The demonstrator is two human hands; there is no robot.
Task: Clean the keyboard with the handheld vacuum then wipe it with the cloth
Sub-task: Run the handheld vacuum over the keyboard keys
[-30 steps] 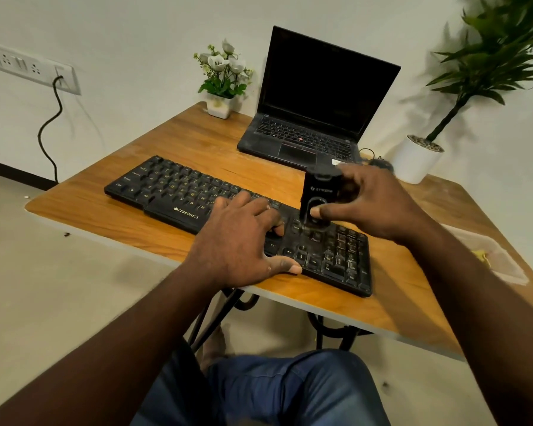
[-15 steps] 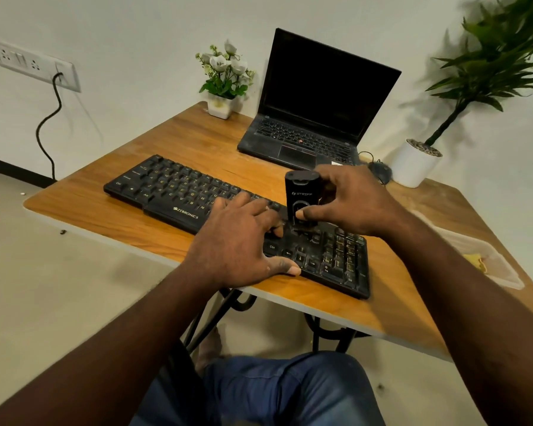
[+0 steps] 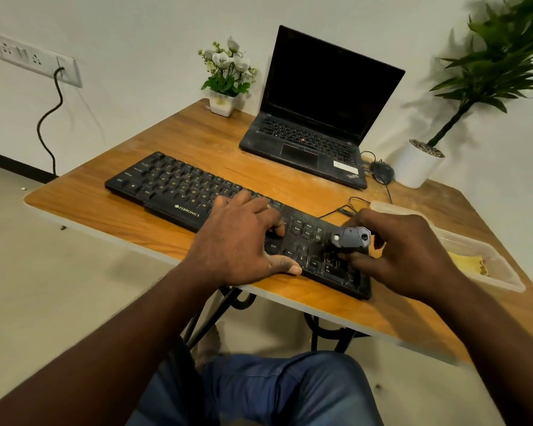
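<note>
While flat left fingers (image 3: 253, 207) pin the keyboard (image 3: 173, 186), right fingers (image 3: 370, 217) grip the vacuum (image 3: 351, 237) over its end.

Keyboard (image 3: 179, 189) along your near table (image 3: 111, 210) edge. Your left hand (image 3: 240, 241) on its middle, your right hand (image 3: 406, 250) holding handheld vacuum (image 3: 350, 237) over its right end. Laptop (image 3: 314, 136) behind, mouse (image 3: 381, 172) right of it. Tray (image 3: 502, 273) right of keyboard, cloth (image 3: 466, 262) inside.

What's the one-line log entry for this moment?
phase: vacuuming | right hand: grips handheld vacuum over keyboard right end | left hand: flat on keyboard | cloth: in tray
</note>
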